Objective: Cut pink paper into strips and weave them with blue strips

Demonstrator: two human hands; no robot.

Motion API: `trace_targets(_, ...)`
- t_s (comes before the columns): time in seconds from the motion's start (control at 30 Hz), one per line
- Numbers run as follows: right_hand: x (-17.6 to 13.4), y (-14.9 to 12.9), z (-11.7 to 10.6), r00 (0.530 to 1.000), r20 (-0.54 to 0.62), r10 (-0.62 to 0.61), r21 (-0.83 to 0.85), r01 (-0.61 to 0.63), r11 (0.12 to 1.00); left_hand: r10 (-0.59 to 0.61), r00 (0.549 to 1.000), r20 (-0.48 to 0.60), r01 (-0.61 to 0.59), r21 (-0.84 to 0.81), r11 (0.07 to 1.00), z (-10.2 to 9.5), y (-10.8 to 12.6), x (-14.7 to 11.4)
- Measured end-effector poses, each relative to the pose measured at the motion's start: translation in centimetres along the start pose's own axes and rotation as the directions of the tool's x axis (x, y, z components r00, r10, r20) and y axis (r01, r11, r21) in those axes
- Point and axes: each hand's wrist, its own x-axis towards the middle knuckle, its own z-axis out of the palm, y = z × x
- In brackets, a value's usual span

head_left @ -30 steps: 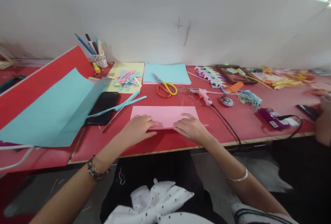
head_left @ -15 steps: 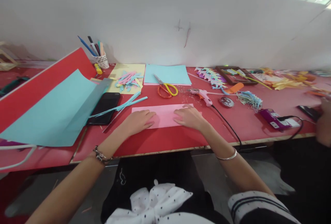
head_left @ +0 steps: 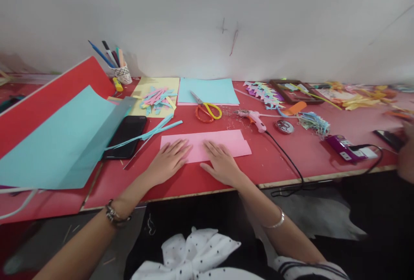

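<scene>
"What's down there?"
"One pink paper [head_left: 196,151], partly under the left hand [head_left: 168,159] and right hand [head_left: 221,163]. Both lie flat, fingers out."
"And past them?"
"One pair of scissors [head_left: 202,104], one glue gun [head_left: 256,120] (it's pink too)."

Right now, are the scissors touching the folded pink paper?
Apart. The head view shows a strip of red tabletop between the scissors and the folded pink paper.
</scene>
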Motion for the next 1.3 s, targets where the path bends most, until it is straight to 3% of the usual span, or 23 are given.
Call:
trace_targets(0.17, -2.5, 5.2, -0.1, 0.971, -0.112, 0.214, -0.075, -0.223, 0.972, -0.038, 0.999, -0.024, 0.039, 0.066, 0.997, 0.0, -1.3, -1.7)
trace_targets(0.3, -3.9, 8.1, 0.4, 0.947, -0.188, 0.261, -0.107, -0.284, 0.953, -0.076, 0.995, -0.069, 0.086, 0.157, 0.984, 0.2, -1.5, -3.2)
trace_targets(0.4, -4.1, 8.5, 0.3, 0.944, -0.210, 0.256, -0.104, -0.282, 0.954, -0.087, 0.991, -0.106, 0.106, 0.185, 0.977, 0.4, -1.4, -4.2)
trace_targets(0.6, -2.1, 5.6, -1.5, 0.947, -0.259, 0.190, -0.073, -0.215, 0.974, -0.090, 0.970, -0.227, 0.135, 0.193, 0.972, 0.0, -0.9, -3.6)
trace_targets(0.67, -0.9, 3.8, -2.0, 0.972, -0.203, 0.120, -0.049, -0.132, 0.990, -0.077, 0.964, -0.253, 0.126, 0.182, 0.975, -0.6, -0.7, -2.5)
trace_targets(0.77, 1.0, 0.9, -2.4, 0.995, -0.096, 0.040, 0.014, -0.039, 0.999, -0.042, 0.982, -0.186, 0.060, 0.093, 0.994, -1.2, -0.2, -0.7)
trace_targets(0.9, 3.0, -1.9, -2.6, 0.996, 0.006, -0.087, 0.037, 0.087, 0.996, -0.064, 0.982, -0.180, 0.074, 0.048, 0.996, -1.0, 0.2, 0.7)
trace_targets(1.3, 4.7, -3.2, -2.0, 0.990, 0.051, -0.135, 0.038, 0.133, 0.990, -0.146, 0.967, -0.207, 0.134, -0.071, 0.988, -1.1, 0.6, 0.8)
